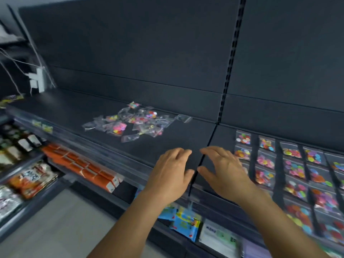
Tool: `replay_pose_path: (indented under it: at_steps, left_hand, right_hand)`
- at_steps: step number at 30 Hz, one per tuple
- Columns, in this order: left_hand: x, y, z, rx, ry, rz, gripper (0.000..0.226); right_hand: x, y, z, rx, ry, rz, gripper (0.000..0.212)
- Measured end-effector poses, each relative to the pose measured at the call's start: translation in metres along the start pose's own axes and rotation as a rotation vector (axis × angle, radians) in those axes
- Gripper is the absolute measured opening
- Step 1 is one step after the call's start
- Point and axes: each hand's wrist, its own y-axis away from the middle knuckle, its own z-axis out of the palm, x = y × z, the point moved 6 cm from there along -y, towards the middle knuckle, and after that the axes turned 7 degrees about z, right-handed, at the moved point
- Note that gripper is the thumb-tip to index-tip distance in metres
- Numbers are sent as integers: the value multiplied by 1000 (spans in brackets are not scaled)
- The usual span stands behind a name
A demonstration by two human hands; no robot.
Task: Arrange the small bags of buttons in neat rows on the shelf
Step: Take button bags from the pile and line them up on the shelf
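Two empty hands, left hand (171,170) and right hand (223,172), hover with fingers loosely spread over the shelf (176,144) front edge. Sorted button bags (294,164) fill five columns running front-to-back at right; a jumbled pile (134,121), uncountable, lies near the back edge.

Two bare forearms, no sleeves seen up to the picture edge. Left hand (170,171) and right hand (224,171) without gloves, rings, watch.

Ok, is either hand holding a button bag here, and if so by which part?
Nothing is held. The left hand and right hand hover open over the shelf, between the loose pile of bags and the arranged rows.
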Motion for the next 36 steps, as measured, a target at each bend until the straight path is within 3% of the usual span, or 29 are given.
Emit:
replay_pose_path:
  at_steps: [10,22,27,30,32,36]
  left_hand:
    - [-141,11,-49,33,22,-45,54]
    - [-284,-33,-50,54,3,-242,60]
    - [-325,-59,-35,-9,-33,-289,62]
    - [-337,-68,-29,-11,-70,-260,59]
    - [-344,-72,-28,5,-87,-233,57]
    - [-359,-77,-32,36,-62,-236,51]
  right_hand:
    - [-118,-71,52,18,-98,2,46]
    - [-176,-196,105,-57,-71,-69,48]
    - [-183,-251,135,-98,17,-59,38]
    - [-179,-271,157,-204,131,-35,46]
    - [-184,-274,165,-242,130,-93,48]
    - [-202,-269,165,-263,-5,-248,30]
